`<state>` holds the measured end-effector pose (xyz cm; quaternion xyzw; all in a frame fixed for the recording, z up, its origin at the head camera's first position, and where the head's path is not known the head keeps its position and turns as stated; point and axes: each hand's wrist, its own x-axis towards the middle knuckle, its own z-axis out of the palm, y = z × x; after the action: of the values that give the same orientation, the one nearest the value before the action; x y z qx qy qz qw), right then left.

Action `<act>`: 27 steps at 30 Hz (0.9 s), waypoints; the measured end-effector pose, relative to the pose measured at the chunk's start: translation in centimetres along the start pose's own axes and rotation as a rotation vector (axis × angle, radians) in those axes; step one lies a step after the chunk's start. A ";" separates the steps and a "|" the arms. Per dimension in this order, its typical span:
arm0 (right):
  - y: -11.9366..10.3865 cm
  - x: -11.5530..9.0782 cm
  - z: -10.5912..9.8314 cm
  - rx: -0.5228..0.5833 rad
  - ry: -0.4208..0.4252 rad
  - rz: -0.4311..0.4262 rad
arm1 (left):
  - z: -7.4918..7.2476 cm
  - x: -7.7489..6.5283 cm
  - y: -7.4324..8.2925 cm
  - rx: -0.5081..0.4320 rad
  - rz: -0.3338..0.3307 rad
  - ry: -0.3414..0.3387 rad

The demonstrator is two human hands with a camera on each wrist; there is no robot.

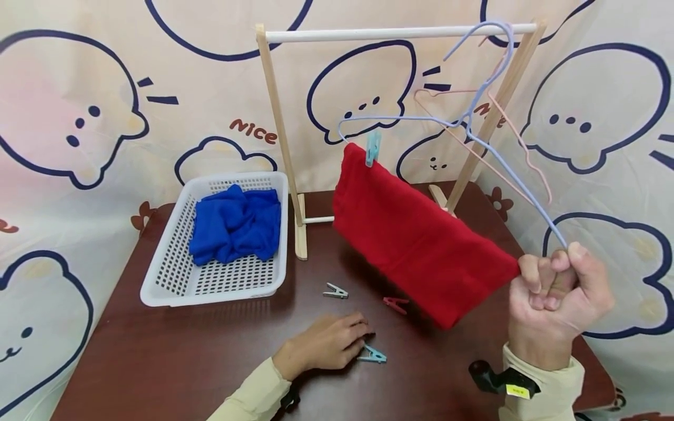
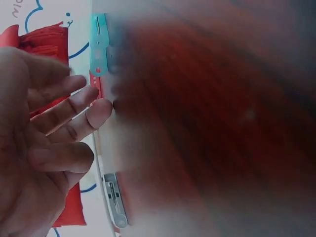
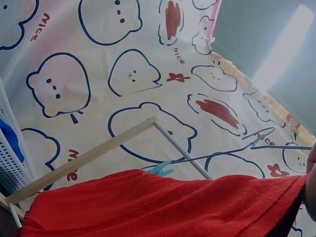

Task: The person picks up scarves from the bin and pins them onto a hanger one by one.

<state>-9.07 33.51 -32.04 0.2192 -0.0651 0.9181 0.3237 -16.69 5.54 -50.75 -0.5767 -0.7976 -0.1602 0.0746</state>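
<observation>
My right hand [image 1: 560, 286] grips the right end of a light blue clothes hanger [image 1: 505, 166] together with a corner of a red cloth [image 1: 421, 234]. The cloth hangs tilted from the hanger, its left end held by a teal clothespin [image 1: 373, 148]. My left hand [image 1: 330, 342] is low over the table with its fingers loosely bent and nothing between them. Beside its fingertips lies another teal clothespin [image 1: 372, 354], seen also in the left wrist view. A grey clothespin [image 1: 336, 291] and a red clothespin [image 1: 396, 304] lie farther back on the table.
A white perforated basket [image 1: 158, 280] with a blue cloth [image 1: 234, 225] inside stands at the left of the brown table [image 1: 210, 356]. Behind the red cloth stands a wooden rack [image 1: 276, 111] with a white top bar. A pink hanger [image 1: 521, 140] hangs at its right end.
</observation>
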 end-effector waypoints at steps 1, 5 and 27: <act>0.0 -0.1 -0.1 -0.003 -0.003 0.002 | 0.0 -0.1 0.1 0.003 -0.003 -0.011; -0.1 -0.2 -0.2 -0.003 -0.012 0.016 | -0.1 -0.6 0.4 0.035 -0.005 -0.059; 0.1 -0.8 -1.0 -0.008 -0.097 0.064 | -1.8 -1.2 0.7 0.008 -0.042 -0.020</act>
<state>-8.96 33.21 -33.27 0.2598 -0.0912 0.9160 0.2917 -15.73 4.09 -49.32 -0.5611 -0.8109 -0.1528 0.0652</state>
